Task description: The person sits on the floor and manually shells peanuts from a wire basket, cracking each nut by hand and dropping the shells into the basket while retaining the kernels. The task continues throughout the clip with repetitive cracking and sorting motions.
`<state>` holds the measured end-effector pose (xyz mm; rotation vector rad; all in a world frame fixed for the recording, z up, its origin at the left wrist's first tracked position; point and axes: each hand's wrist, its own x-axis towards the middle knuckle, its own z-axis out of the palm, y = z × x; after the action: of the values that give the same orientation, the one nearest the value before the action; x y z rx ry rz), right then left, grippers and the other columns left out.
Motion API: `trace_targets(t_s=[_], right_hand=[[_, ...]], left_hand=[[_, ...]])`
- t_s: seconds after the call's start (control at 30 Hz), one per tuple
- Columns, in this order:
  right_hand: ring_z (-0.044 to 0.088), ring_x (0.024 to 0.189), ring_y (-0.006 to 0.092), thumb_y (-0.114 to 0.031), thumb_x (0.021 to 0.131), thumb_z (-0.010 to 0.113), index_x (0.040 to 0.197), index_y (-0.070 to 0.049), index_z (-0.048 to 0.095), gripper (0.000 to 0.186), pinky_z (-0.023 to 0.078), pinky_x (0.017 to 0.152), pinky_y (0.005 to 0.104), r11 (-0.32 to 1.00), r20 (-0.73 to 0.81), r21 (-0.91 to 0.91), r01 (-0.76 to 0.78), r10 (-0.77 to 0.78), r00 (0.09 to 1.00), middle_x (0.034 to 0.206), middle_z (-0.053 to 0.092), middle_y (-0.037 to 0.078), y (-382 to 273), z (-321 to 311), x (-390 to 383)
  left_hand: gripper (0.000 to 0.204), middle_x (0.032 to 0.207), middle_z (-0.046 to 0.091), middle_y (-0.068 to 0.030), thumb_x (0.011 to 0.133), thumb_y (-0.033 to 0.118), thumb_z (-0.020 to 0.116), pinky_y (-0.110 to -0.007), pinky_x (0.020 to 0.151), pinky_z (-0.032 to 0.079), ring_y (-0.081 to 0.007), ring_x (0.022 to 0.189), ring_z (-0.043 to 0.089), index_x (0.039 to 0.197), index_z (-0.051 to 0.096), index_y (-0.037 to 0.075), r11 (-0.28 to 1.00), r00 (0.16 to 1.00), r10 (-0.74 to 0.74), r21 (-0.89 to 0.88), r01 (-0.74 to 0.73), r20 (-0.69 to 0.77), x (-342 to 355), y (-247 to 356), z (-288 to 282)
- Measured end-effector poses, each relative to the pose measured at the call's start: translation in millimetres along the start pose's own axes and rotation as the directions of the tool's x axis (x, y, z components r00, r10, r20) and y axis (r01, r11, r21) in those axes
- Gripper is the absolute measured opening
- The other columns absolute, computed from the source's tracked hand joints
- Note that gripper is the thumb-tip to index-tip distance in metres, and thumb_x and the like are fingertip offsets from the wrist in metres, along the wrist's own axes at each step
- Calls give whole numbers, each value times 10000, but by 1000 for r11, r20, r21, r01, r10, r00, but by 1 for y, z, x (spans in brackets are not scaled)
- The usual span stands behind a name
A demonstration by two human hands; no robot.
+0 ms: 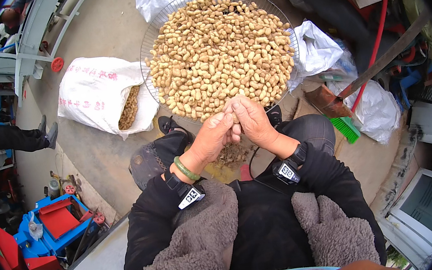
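In front of me a round wire basket (146, 42) is heaped with unshelled peanuts (222, 53). Over its near edge my left hand (215, 135) and my right hand (251, 120) meet, fingertips pressed together. Both are closed on a peanut (234, 118), mostly covered by the fingers. A green bangle (185, 169) circles my left wrist. Broken shells (232, 154) lie on the ground below my hands, between my knees.
Left of the basket a white woven sack (97, 93) lies open with more peanuts inside. At right are white plastic bags (375, 110), a green brush (346, 129) and a long-handled shovel (325, 100). A blue and red machine (57, 222) stands lower left; another person's legs (22, 137) show at far left.
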<state>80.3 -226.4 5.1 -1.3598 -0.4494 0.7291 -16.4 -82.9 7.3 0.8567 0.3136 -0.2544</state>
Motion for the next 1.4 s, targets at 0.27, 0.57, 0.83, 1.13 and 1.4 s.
trace_targets(t_s=[0.27, 0.57, 0.83, 1.13, 1.4], right_hand=[[614, 981, 337, -127, 951, 662, 1059, -51, 669, 133, 494, 863, 433, 562, -22, -769, 304, -498, 867, 1031, 636, 126, -19, -47, 98], [535, 1007, 326, -187, 862, 726, 912, -149, 746, 66, 381, 911, 496, 63, 11, -997, 51, -513, 858, 977, 621, 53, -4, -91, 177], [515, 1057, 364, -144, 818, 713, 875, -84, 703, 84, 384, 923, 508, 47, -32, -999, -14, -398, 917, 1025, 609, 96, -7, -81, 200], [690, 817, 382, -94, 892, 640, 1031, 20, 639, 180, 550, 765, 463, 675, -117, -735, 62, -216, 969, 832, 688, 198, -1, -48, 220], [653, 795, 152, -112, 911, 712, 1009, -5, 700, 145, 532, 727, 342, 890, -16, -456, -20, 14, 1000, 863, 681, 50, -10, -46, 218]], left_hand=[[323, 833, 706, -41, 1023, 222, 668, -216, 566, 524, -76, 670, 639, 1247, 633, -8, 861, 962, 130, 508, 10, -240, 50, 75, -34], [287, 610, 622, -2, 903, 230, 802, -278, 481, 432, -83, 505, 576, 970, 570, 75, 693, 831, 380, 720, 34, -406, 71, 84, -60], [339, 886, 611, -107, 846, 356, 792, -453, 699, 536, -323, 834, 675, 946, 620, 82, 123, 779, 568, 964, 237, -264, 86, 100, -59], [446, 1147, 655, -178, 868, 354, 751, -478, 815, 555, -389, 974, 676, 1185, 647, 59, 226, 803, 526, 957, 184, -279, 101, 100, -60], [286, 1057, 683, -142, 914, 247, 700, -479, 800, 548, -359, 942, 688, 1141, 667, 75, 248, 713, 652, 961, 121, -258, 118, 102, -70]])
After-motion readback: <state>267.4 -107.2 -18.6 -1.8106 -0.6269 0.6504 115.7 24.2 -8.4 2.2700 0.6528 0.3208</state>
